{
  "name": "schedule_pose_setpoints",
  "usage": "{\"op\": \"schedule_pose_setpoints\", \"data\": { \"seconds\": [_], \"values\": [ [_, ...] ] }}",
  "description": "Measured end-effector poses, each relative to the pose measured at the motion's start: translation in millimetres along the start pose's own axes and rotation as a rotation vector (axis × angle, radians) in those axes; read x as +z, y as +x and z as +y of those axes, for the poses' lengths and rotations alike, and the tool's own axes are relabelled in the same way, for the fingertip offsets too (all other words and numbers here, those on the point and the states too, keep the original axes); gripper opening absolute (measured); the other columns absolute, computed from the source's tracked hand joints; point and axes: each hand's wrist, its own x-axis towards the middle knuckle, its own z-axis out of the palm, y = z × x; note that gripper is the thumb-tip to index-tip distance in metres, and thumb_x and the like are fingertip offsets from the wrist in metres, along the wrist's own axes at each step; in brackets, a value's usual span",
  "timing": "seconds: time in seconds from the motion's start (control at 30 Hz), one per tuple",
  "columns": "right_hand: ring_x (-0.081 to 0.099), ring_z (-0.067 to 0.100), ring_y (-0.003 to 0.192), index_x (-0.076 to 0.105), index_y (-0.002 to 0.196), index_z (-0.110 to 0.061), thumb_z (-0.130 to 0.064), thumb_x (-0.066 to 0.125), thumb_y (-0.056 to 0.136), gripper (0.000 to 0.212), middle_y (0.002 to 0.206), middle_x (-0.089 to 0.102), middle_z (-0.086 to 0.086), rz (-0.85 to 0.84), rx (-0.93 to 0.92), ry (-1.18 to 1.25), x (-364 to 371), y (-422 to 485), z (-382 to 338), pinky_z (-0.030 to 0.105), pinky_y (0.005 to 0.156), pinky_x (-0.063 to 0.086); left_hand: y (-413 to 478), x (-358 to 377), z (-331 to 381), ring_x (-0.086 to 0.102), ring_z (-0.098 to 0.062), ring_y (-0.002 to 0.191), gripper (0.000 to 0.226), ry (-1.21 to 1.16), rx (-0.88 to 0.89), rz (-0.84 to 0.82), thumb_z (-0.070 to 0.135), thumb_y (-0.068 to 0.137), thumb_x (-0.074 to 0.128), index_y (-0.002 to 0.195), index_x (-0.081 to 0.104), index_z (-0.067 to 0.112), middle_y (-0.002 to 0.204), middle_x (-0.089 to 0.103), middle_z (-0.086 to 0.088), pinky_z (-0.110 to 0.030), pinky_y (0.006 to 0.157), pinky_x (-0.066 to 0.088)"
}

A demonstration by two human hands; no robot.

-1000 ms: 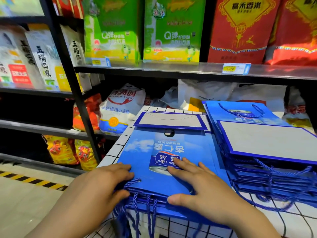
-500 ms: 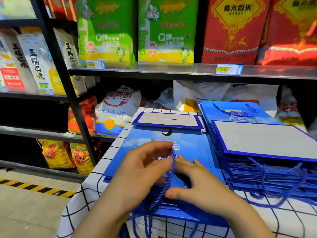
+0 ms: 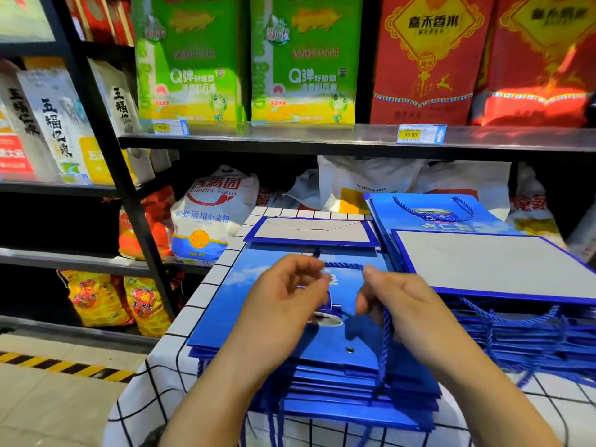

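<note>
Left hand (image 3: 287, 301) up, fingers curled, thumb and forefinger pinching one end of the blue cord handle (image 3: 343, 265). Right hand (image 3: 400, 304) was curled round the other end, the cord ran taut between them, and its tail dropped from the right fist toward the near edge. Both hands hung just over the top paper bag (image 3: 251, 304), which lay folded flat on its stack (image 3: 338, 401) on the checked tablecloth (image 3: 167, 375). The cord looked soft, limp and light, best taken near its ends; the bag looked stiff and glossy, likely slippery and easy to crease. Being flat, the bags held nothing. A second stack (image 3: 490, 269) lay just beside on the right. Behind, the shelf (image 3: 290, 140) carried green rice packs (image 3: 190, 59), with a flour sack (image 3: 213, 217) below.
</note>
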Motion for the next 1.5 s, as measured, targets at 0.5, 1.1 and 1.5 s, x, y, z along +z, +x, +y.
{"op": "schedule_pose_setpoints", "data": {
  "seconds": [0.5, 1.1, 1.5],
  "values": [
    [0.06, 0.0, 0.067, 0.069, 0.07, -0.029, -0.037, 0.071, 0.071, 0.009, 0.078, 0.068, -0.013, 0.004, -0.176, -0.231, -4, -10, 22, 0.008, 0.062, 0.044, 1, 2, -16, 0.061, -0.01, 0.05, 0.017, -0.004, -0.148, -0.036, 0.002, 0.079, 0.066, 0.065, 0.061, 0.008, 0.055, 0.064, -0.003, -0.017, 0.048, 0.046],
    [0.064, 0.001, 0.069, 0.069, 0.076, -0.028, -0.041, 0.014, 0.098, 0.061, 0.078, 0.069, -0.019, 0.145, -0.725, -0.986, -10, -34, 57, 0.016, 0.059, 0.049, 5, 7, -25, 0.055, -0.024, 0.061, 0.03, 0.631, 0.031, -0.161, 0.025, 0.079, 0.068, 0.056, 0.054, 0.012, 0.06, 0.059, -0.01, -0.033, 0.063, 0.046],
    [0.063, 0.012, 0.064, 0.069, 0.077, -0.018, -0.036, 0.023, 0.098, 0.054, 0.075, 0.07, -0.009, 0.442, -0.794, -0.959, -5, -26, 49, 0.025, 0.066, 0.042, -6, -5, -7, 0.045, -0.007, 0.084, 0.037, 0.92, 0.295, -0.324, 0.05, 0.09, 0.042, 0.08, 0.057, 0.019, 0.086, 0.049, 0.005, -0.031, 0.079, 0.04]
  ]
}}
